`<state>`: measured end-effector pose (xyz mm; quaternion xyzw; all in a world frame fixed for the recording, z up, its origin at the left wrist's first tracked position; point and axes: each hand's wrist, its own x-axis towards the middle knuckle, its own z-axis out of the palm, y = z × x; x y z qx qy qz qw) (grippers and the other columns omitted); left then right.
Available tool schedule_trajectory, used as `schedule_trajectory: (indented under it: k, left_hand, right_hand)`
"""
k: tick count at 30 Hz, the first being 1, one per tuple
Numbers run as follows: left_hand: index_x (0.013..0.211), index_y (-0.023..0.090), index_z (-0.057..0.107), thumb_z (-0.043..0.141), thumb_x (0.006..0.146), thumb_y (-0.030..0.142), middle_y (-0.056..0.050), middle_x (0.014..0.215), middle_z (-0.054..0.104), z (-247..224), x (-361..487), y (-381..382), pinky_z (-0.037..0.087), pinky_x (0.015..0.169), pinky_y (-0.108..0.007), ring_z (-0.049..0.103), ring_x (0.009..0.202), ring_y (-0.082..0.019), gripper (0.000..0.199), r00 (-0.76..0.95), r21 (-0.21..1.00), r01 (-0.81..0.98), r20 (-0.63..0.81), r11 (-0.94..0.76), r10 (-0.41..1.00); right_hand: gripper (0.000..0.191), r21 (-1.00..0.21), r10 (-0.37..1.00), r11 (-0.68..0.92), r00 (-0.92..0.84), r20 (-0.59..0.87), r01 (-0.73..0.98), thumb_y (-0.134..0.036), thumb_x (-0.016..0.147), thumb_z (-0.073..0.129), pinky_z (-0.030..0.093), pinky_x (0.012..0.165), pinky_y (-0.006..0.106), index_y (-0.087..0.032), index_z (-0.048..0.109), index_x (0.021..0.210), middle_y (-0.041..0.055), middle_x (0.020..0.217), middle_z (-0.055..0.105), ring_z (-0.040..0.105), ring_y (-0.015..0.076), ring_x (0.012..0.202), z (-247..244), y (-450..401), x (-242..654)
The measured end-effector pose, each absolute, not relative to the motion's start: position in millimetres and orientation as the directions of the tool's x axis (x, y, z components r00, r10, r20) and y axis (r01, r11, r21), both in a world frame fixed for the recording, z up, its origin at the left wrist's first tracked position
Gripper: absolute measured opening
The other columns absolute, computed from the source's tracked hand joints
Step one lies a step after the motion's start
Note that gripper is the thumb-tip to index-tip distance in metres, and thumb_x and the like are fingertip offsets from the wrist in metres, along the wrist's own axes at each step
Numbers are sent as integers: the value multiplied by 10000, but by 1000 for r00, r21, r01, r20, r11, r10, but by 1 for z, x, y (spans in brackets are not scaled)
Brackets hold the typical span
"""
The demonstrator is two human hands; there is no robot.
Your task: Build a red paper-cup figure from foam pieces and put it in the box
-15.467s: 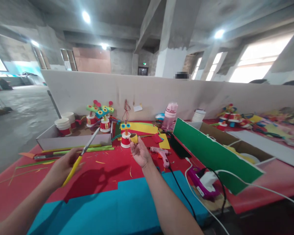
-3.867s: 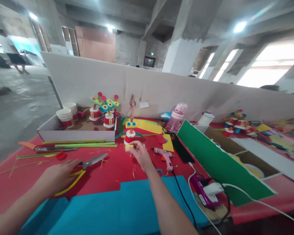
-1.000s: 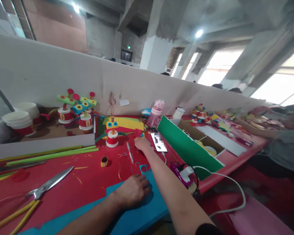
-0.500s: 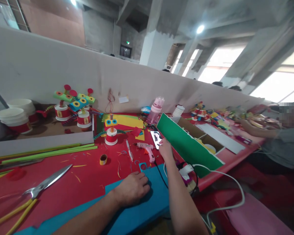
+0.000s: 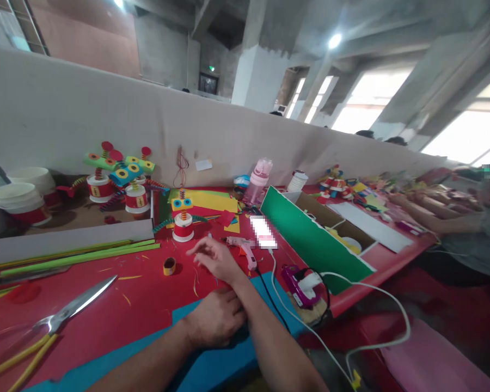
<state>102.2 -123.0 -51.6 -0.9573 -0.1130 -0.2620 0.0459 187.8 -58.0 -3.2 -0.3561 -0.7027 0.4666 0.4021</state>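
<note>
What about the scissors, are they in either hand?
No, the scissors lie on the red table, apart from both the left hand and the right hand.

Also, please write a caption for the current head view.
Right hand above the red tabletop, left hand on the blue sheet, with scissors and glue gun nearby.

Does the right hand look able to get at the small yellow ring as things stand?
Probably yes. The right hand, seemingly empty, has its fingers pointing towards the yellow ring, and nothing visible stands between them. The left hand is nearer the wearer, outside that path.
</note>
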Motion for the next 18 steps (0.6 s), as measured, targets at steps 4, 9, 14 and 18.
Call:
schedule_trajectory:
  k: [4, 9, 14, 18]
  left_hand:
    - [653, 173, 540, 488, 801, 181, -43, 644, 561, -49, 99, -125, 386, 555, -316, 475, 593, -158, 157, 781, 13, 247, 590, -969, 207]
    - [671, 177, 534, 484, 792, 168, -41, 654, 556, -44, 100, -123, 355, 538, -324, 472, 603, -161, 132, 785, 8, 292, 569, -957, 244]
    - [697, 179, 529, 486, 812, 180, -38, 683, 563, -46, 102, -122, 368, 572, -327, 486, 641, -165, 124, 807, -3, 290, 539, -957, 243]
    - [697, 182, 523, 469, 829, 191, -41, 688, 556, -47, 100, -122, 377, 597, -333, 481, 652, -167, 143, 811, 3, 293, 529, -956, 250]
  right_hand:
    - [199, -986, 777, 36, -616, 128, -160, -374, 805, 650, 437, 485, 218, -196, 583, 862, 25, 806, 707, 522, 86, 512, -16, -62, 175]
    - [287, -981, 840, -2, -533, 104, -194, -461, 802, 670, 243, 350, 193, -183, 602, 780, -10, 650, 665, 347, 43, 371, -33, -55, 186]
    - [399, -980, 849, -16, -520, 92, -201, -562, 840, 592, 204, 347, 212, -178, 637, 741, -20, 545, 628, 287, 43, 330, -38, -52, 189]
    - [627, -993, 873, -13, -485, 46, -117, -692, 870, 410, 179, 347, 227, -174, 602, 574, -1, 456, 565, 285, 55, 325, -39, -50, 187]
